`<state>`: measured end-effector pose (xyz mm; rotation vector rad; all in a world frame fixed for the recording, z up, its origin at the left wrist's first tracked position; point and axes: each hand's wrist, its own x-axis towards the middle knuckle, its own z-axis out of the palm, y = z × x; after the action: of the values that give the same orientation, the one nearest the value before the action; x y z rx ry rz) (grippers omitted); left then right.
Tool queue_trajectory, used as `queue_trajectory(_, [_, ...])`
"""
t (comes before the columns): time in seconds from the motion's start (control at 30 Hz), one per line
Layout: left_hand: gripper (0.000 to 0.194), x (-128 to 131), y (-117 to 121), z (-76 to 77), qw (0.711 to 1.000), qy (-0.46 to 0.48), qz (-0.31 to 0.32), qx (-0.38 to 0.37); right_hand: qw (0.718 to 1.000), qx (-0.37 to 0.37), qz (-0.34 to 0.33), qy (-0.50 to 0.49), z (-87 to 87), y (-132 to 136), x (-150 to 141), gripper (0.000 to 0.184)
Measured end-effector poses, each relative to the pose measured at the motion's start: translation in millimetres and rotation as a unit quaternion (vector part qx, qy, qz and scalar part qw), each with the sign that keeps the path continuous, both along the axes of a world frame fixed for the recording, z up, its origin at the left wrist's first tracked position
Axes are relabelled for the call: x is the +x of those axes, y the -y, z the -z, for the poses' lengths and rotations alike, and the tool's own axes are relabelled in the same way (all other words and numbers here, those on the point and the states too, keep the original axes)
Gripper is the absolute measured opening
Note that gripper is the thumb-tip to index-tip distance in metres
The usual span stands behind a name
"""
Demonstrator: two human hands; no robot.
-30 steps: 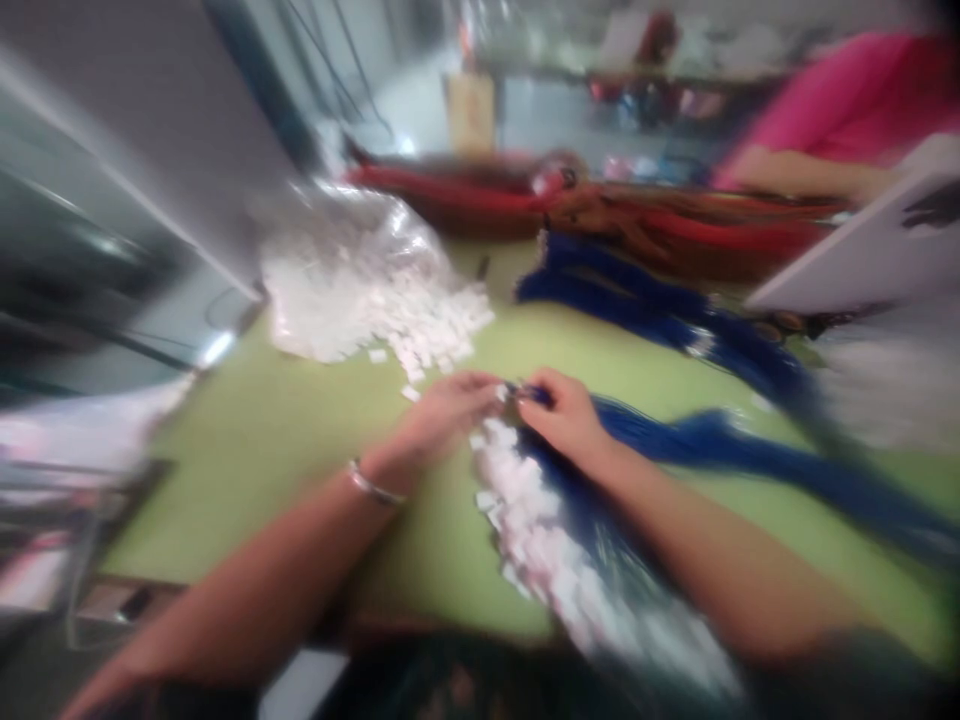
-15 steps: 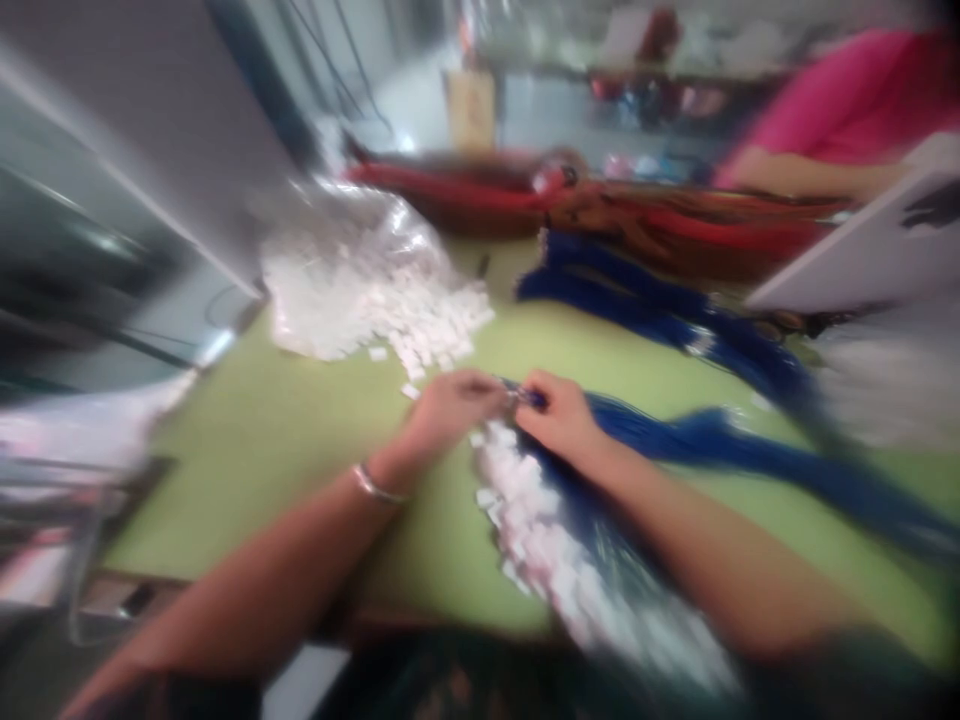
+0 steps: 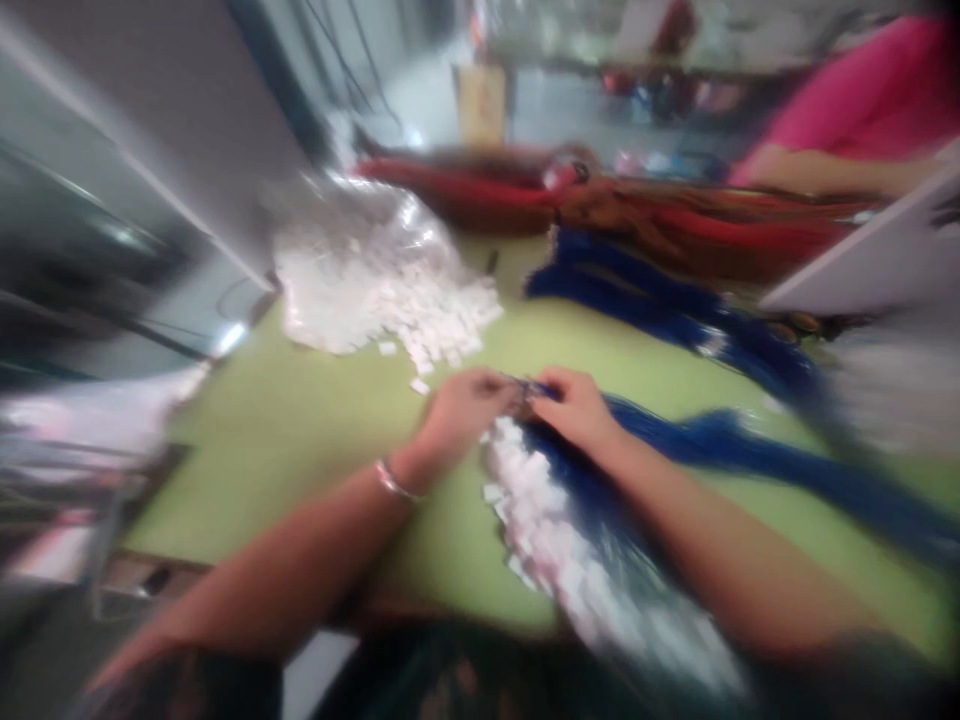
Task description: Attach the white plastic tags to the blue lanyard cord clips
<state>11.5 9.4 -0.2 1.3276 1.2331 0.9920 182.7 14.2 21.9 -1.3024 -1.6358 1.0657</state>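
My left hand [image 3: 469, 410] is closed in a pinch at the tip end of a blue wire bundle [image 3: 697, 432]; what its fingertips grip is too blurred to make out. Fingertip to fingertip with it, my right hand [image 3: 576, 408] is closed on the ends of blue wires, whose strands run off to the right behind it. Just below both hands lies a long pile of small white pieces [image 3: 532, 490], beside more blue strands partly covered by something clear and shiny. The right forearm crosses over those strands.
A clear plastic bag [image 3: 360, 240] spills loose white pieces [image 3: 442, 315] onto the green table [image 3: 300, 440]. Beyond lie another blue wire bundle [image 3: 630, 280] and red-brown bundles [image 3: 675, 215]. A person in a pink sleeve [image 3: 862, 100] is at the far right, behind a pale panel [image 3: 862, 245].
The whole view has shifted slightly, so things sit a little further right. My hands stay together at the wire ends; the fingers of my right hand have shifted slightly on them.
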Motion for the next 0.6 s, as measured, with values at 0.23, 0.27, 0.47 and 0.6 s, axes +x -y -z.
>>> queue_trajectory(0.23, [0.014, -6, 14, -42.8, 0.929, -0.149, 0.281, 0.189, 0.991, -0.071, 0.022, -0.111, -5.6, -3, 3, 0.020])
queue_trajectory(0.27, [0.014, -14, 11, -48.7, 0.929, -0.178, 0.257, 0.198, 0.990, -0.076, 0.023, -0.120, -4.7, -3, 3, 0.020])
queue_trajectory(0.47, [0.031, -81, -22, -47.1, 0.883, -0.455, -0.024, 0.115, 0.992, -0.069, 0.025, -0.102, -0.4, 0, 1, 0.021])
queue_trajectory(0.6, [0.027, -91, -33, -34.6, 0.834, -0.542, 0.023, 0.101, 0.993, -0.061, 0.023, -0.096, -1.5, 2, 0, 0.022])
